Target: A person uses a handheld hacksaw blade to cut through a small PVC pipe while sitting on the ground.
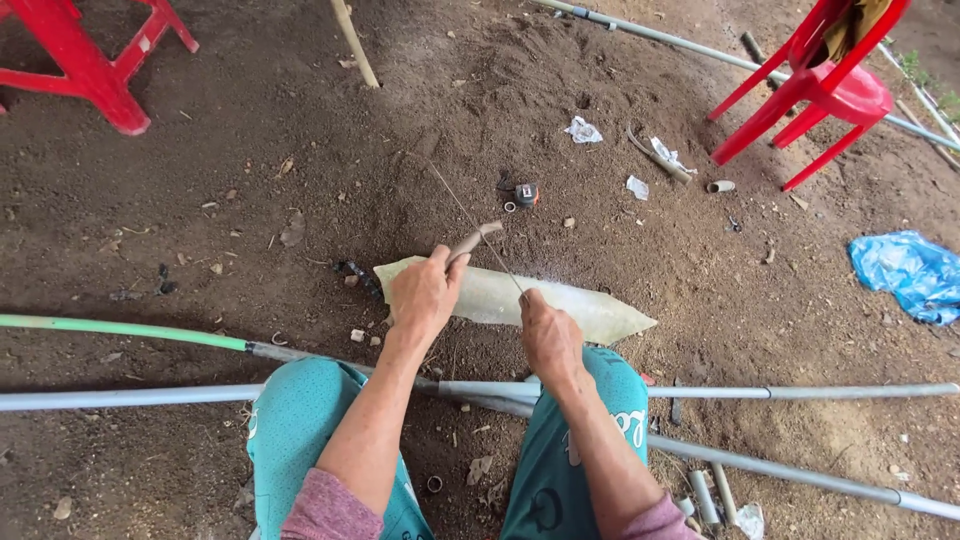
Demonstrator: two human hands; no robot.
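I am squatting over bare soil, my knees in teal trousers. My left hand [425, 293] is closed around a small curved tool with a brown handle [473, 240]. My right hand [548, 333] pinches the near end of a thin wire [470, 217] that runs up and away to the left over the dirt. Both hands rest over a pale, translucent plastic bag [590, 310], pointed at its right end, lying flat on the ground in front of me.
Long grey pipes [800, 392] and a green-ended pipe [120, 329] cross under my knees. A red stool [85, 60] stands far left, a red chair [815, 90] far right. A tape measure [526, 194], paper scraps and a crumpled blue plastic bag [910, 272] lie around.
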